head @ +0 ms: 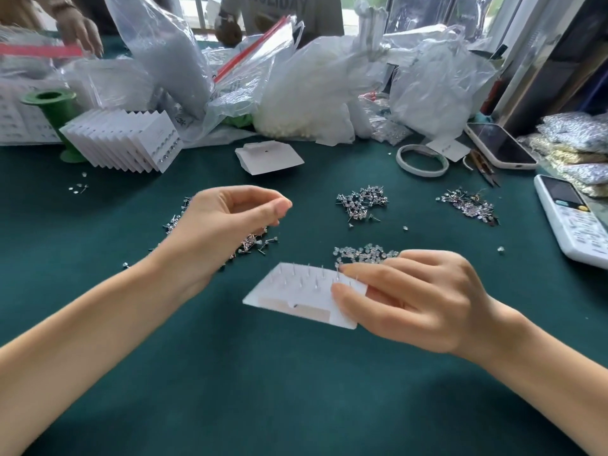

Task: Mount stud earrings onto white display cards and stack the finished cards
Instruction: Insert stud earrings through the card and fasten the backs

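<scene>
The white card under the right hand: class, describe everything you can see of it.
The white card lies nearly flat on the green table cover, back side up, tilted slightly. It looks like thin stiff card. Rows of thin metal earring posts stick up through it. A cut-out slot and a tan strip mark its near edge. The right hand holds its right end, fingertips at a post. The left hand hovers apart from it.

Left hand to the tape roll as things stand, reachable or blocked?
Probably yes. The left hand hovers over a stud pile, holding nothing that shows, and the tape roll lies flat on open cloth across the table. Only a small stud pile lies between, low enough to pass over. It is a long cross-body reach, though.
</scene>
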Demonstrator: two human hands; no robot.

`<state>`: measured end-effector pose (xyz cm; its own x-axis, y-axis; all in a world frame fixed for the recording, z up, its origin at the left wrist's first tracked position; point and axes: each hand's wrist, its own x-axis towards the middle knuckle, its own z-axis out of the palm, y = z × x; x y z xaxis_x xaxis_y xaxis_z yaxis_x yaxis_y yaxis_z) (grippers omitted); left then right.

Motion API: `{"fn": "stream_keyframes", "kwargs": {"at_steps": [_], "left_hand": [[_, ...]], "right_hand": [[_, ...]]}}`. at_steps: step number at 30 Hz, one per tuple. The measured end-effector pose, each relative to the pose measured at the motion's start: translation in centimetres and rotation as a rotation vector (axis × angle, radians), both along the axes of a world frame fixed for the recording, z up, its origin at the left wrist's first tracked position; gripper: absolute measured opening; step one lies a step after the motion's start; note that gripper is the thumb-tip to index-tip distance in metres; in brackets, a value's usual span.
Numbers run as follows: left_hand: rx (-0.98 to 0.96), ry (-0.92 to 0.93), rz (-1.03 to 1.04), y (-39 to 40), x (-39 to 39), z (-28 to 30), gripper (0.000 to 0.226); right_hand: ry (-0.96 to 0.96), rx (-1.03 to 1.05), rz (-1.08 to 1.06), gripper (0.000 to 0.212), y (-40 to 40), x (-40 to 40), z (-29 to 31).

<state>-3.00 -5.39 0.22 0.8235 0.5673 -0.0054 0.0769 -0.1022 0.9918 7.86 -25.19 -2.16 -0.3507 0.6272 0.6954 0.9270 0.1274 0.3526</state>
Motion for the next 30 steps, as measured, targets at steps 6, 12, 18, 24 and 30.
{"fn": "stream_keyframes", "kwargs": {"at_steps": [6,12,18,24,30], "left_hand": [[0.125,-0.063,-0.350,-2.9,-1.9,1.0,0.016],[0.126,0.007,-0.472,-3.6,-2.1,0.0,0.016],[0.103,0.029,-0.450,-3.9,-2.2,-0.2,0.016],[0.108,0.095,-0.462,-3.7,-2.2,-0.2,0.005],[0.121,0.071,-0.490,-3.4,-2.3,-0.1,0.007]], "right_hand": [[0.005,-0.075,-0.013,0.038,0.3,-0.5,-0.6],[0.008,-0.081,-0.042,0.028,0.8,-0.9,-1.1],[0.001,-0.098,-0.034,0.033,0.8,-1.1,-1.3],[0.009,-0.120,-0.041,0.034,0.8,-1.3,-1.3],[0.031,-0.142,-0.046,0.030,0.8,-1.3,-1.0]]}}
